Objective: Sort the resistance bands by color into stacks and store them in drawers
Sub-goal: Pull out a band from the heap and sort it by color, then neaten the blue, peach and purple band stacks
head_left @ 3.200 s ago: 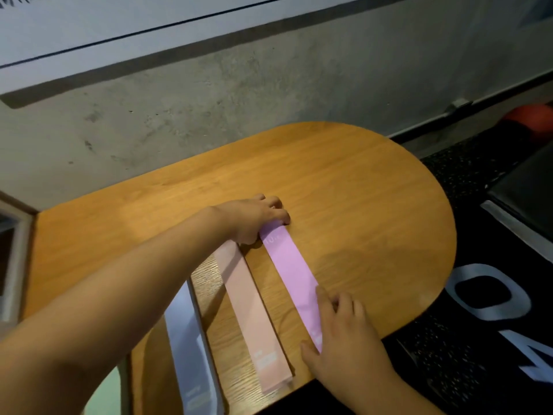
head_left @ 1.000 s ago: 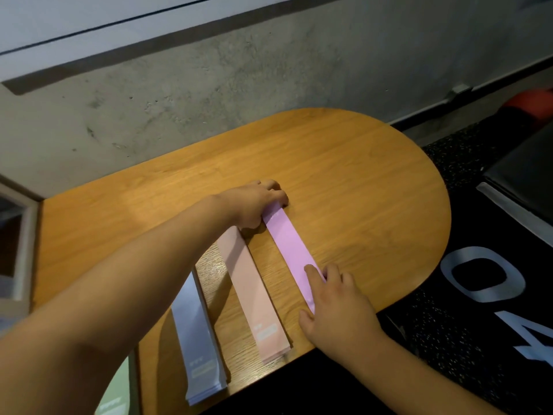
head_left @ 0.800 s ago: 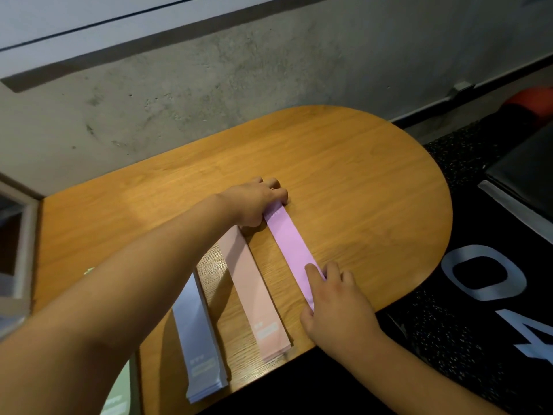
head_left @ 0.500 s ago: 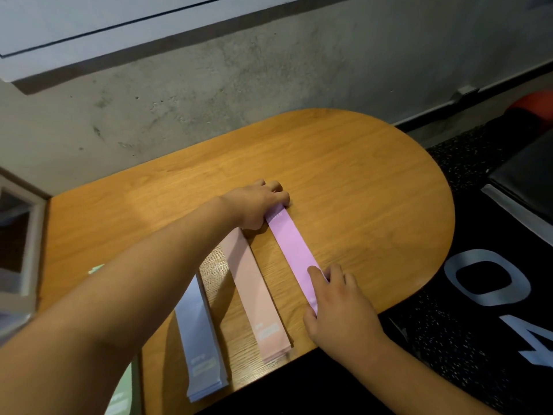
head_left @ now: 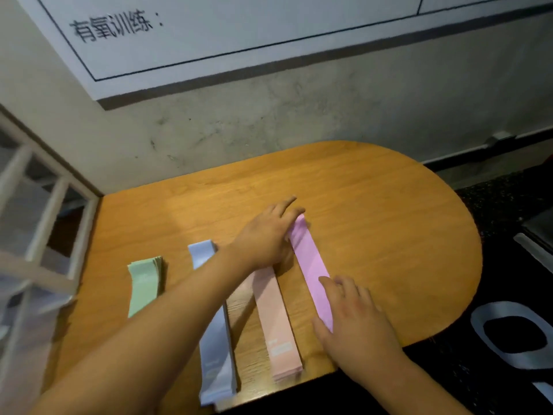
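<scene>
Sorting looks done; the left hand (head_left: 266, 235) and right hand (head_left: 356, 319), fingers flat, press the purple stack (head_left: 311, 262) on the counter (head_left: 383, 211). Storing in drawers seems left.

Dim, soft light; heavy blur at left, perhaps motion.

Wooden table (head_left: 389, 235): rounded right end, grain visible, long edge set against the wall. Concrete wall (head_left: 299, 115): grey, mottled, with dark scuffs. White board (head_left: 239, 34) mounted on the wall above, ruled with thin black lines; black printed characters (head_left: 113, 25) at upper left. White lattice frame (head_left: 39, 223) at the left edge, blurred. Black speckled floor (head_left: 490, 196) to the right, bearing a large grey letter (head_left: 508, 336). Dark skirting strip (head_left: 466, 152) runs along the wall base.
</scene>
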